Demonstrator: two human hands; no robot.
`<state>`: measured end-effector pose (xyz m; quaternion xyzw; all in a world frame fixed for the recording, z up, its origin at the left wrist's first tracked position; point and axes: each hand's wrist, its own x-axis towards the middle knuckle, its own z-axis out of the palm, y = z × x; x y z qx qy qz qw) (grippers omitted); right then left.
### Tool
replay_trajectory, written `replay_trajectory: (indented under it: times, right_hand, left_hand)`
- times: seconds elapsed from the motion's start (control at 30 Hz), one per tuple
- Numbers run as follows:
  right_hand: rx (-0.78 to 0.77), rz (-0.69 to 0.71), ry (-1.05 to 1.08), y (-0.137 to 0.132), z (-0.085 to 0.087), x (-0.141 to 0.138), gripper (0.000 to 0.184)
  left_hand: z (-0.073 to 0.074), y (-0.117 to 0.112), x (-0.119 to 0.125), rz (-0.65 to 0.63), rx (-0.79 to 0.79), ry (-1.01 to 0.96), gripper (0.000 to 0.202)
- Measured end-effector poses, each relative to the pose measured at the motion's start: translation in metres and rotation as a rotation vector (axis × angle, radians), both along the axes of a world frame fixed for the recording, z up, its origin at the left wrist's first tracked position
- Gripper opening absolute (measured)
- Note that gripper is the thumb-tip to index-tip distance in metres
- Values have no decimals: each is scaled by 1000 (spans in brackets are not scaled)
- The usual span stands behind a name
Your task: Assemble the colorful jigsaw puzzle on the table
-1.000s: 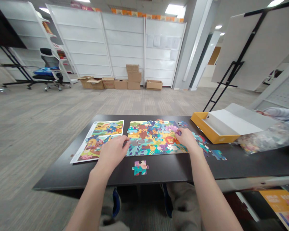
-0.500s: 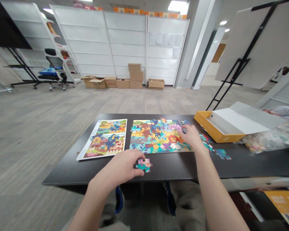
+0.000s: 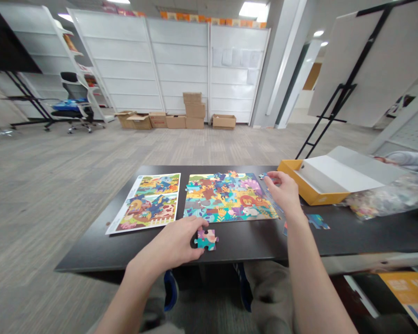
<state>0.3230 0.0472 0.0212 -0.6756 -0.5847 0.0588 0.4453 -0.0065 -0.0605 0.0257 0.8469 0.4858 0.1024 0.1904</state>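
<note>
Jigsaw piece point(image 3: 206, 240) by table's front edge point(image 3: 251, 253) touches left hand point(image 3: 169, 246); right hand point(image 3: 282, 192) pinches another point(image 3: 264, 176).

The left hand point(image 3: 170, 246) rests low and curled; the right hand point(image 3: 282, 192) reaches farther forward, fingers bent.

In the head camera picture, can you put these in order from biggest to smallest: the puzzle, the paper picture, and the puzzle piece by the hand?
1. The jigsaw puzzle and the printed picture sheet look about the same, so I can't rank them.
2. The loose jigsaw piece is smallest.
</note>
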Motion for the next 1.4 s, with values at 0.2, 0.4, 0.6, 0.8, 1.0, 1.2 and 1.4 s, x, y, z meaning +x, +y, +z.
replay_trajectory:
  times: [0.2,0.4,0.6,0.8,1.0,1.2,1.4]
  right_hand:
    - [-223,572,171,-16,9,-18,35]
    - [-511,993,234,-28,12,-43,37]
    - [-621,1068,268,-24,6,-44,35]
    - [-555,1019,290,-24,5,-42,31]
    - [-396,819,274,-21,9,-17,28]
    - [75,166,478,-11,8,24,35]
    - [38,148,435,-9,6,23,31]
  left_hand:
    - [4,7,15,-47,110,-162,49]
    - [-2,20,33,-51,198,-189,53]
    - [-7,28,50,-84,248,-201,47]
    - [-14,34,55,-86,263,-212,49]
    - [-15,38,49,-67,306,-185,45]
    - [-17,47,34,0,356,-140,34]
    - [-12,60,45,-18,347,-107,32]
